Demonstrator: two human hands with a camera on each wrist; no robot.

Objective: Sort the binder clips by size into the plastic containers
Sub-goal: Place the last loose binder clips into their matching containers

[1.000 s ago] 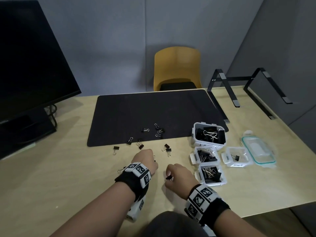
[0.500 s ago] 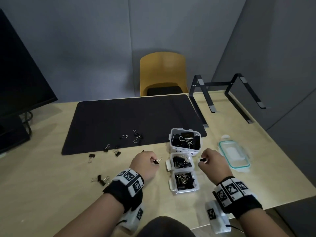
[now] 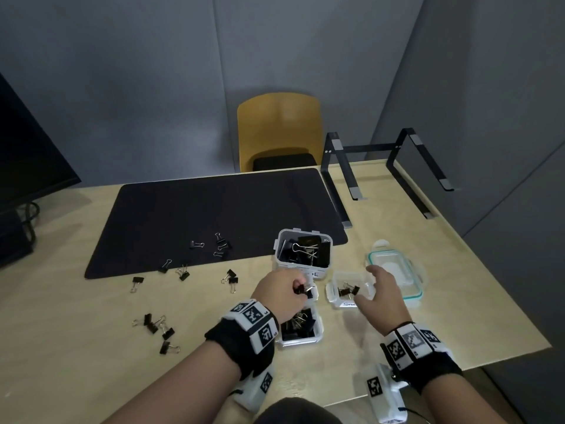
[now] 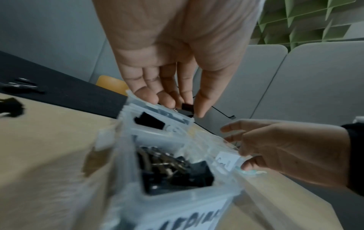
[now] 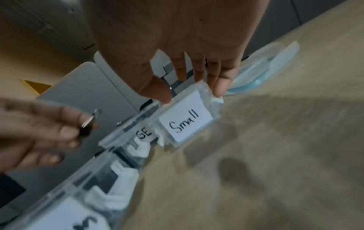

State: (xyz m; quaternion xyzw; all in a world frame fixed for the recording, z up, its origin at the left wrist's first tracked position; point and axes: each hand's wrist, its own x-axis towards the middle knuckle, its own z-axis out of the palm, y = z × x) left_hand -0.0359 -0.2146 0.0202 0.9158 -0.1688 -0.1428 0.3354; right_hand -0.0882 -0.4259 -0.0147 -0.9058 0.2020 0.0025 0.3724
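My left hand (image 3: 293, 289) pinches a black binder clip (image 3: 302, 291) between thumb and fingertips, just over a small clear container (image 3: 315, 293) that it mostly hides. The left wrist view shows that clip (image 4: 188, 107) at my fingertips above the tubs. My right hand (image 3: 367, 284) is spread with relaxed fingers at the container labelled "Small" (image 3: 333, 296), which holds two tiny clips. Its thumb and fingertips touch that tub (image 5: 187, 118) in the right wrist view. A taller container (image 3: 281, 249) behind holds large clips. A nearer one (image 3: 319, 328) holds medium clips. Loose clips (image 3: 156, 325) lie to the left.
More loose clips (image 3: 220, 246) lie on the black mat (image 3: 214, 209) and near its front edge. A teal-rimmed lid (image 3: 397, 270) lies right of the tubs. A laptop stand (image 3: 382, 166) stands at the back right, a monitor (image 3: 24, 148) at the left, a yellow chair (image 3: 278, 130) behind the table.
My right hand has let its small clip go into the "Small" container and spread its fingers. My left hand has carried its clip right, over the row of containers.
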